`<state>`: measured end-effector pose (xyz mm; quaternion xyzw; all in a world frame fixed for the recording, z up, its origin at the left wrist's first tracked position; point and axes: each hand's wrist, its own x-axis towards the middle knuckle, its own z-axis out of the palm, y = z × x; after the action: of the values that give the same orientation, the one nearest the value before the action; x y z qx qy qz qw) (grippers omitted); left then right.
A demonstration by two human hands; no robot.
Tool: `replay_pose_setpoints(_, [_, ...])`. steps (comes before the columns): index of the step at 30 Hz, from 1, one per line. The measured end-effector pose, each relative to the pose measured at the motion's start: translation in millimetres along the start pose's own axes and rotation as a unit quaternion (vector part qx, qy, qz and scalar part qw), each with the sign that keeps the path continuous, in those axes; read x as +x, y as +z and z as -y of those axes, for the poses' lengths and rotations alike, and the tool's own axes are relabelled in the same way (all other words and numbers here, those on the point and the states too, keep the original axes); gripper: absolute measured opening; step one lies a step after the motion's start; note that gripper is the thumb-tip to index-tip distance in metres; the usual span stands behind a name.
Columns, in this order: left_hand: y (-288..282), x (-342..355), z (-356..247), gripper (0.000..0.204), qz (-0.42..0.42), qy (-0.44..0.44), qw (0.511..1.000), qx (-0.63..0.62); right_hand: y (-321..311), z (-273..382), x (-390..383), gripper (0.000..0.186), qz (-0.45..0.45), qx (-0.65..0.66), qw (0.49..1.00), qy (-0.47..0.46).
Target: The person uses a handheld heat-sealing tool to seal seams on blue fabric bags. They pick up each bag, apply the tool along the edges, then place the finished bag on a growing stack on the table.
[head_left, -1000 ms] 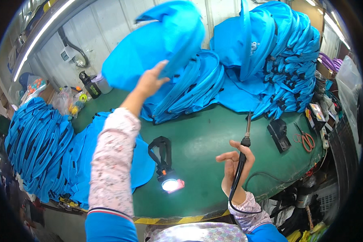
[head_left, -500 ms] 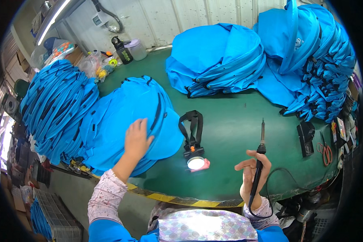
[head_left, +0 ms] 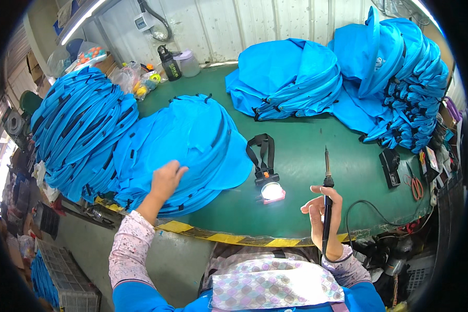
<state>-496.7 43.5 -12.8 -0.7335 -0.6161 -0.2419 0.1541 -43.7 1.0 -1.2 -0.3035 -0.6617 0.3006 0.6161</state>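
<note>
My left hand is over the near side of a stack of blue fabric pieces with black tabs along the edges. Its thumb stands apart from the bent fingers, and I see nothing held in it. A soldering iron with a black handle is in my right hand, its metal tip pointing up and away from me. The cord hangs from the handle's lower end. Between my hands, on the green tabletop, lies a lit headlamp with a black strap and something pink under it.
More blue fabric pieces are heaped at the left, the back and the far right. A black holder and orange-handled scissors lie at the right. A dark bottle stands by the wall. Striped tape marks the near edge.
My left hand has drawn back toward me over the stack, its fingers more bent. The black strip on the stack's top no longer shows. My view has shifted slightly; the soldering iron stays upright.
</note>
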Motion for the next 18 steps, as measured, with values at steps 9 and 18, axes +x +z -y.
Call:
replay_pose_setpoints(9, [-163, 88, 86, 0.04, -0.331, -0.223, 0.891, -0.218, 19, 9, 15, 0.045, 0.004, -0.054, 0.998, -0.011])
replay_pose_setpoints(18, [-162, 26, -39, 0.061, -0.311, -0.223, 0.665, -0.641, 88, 26, 76, 0.07, -0.032, 0.082, 0.987, -0.137])
